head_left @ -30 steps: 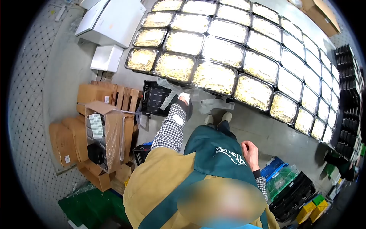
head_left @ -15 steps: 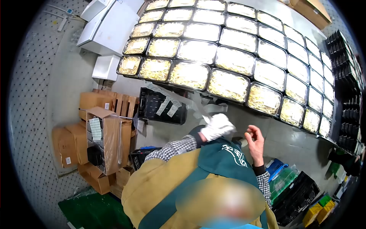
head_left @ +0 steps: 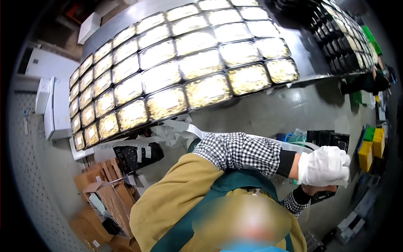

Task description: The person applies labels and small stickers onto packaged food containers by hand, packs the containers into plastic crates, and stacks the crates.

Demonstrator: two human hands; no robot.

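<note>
My left hand (head_left: 324, 166), in a white glove, is stretched across my body to the right with its fingers curled closed. A long white label strip (head_left: 260, 137) runs behind my left forearm and reaches the top of the glove. Just below is my bare right hand (head_left: 321, 189), mostly covered by the glove, so its fingers cannot be made out. More of the strip lies in loose loops (head_left: 178, 126) by the table edge. Rows of lidded black trays of pale, shredded-looking food (head_left: 208, 89) fill much of the table (head_left: 304, 52).
Stacked black trays (head_left: 340, 44) stand at the table's right end, near another person's dark sleeve (head_left: 369, 82). A black crate (head_left: 138, 158) and cardboard boxes (head_left: 113, 201) are at left. Yellow bins (head_left: 365, 155) and a black crate (head_left: 327, 138) are at right.
My left hand has swung far to the right, drawing the strip along, and now covers my right hand. My right hand was apart with fingers raised. The view has turned rightward.
</note>
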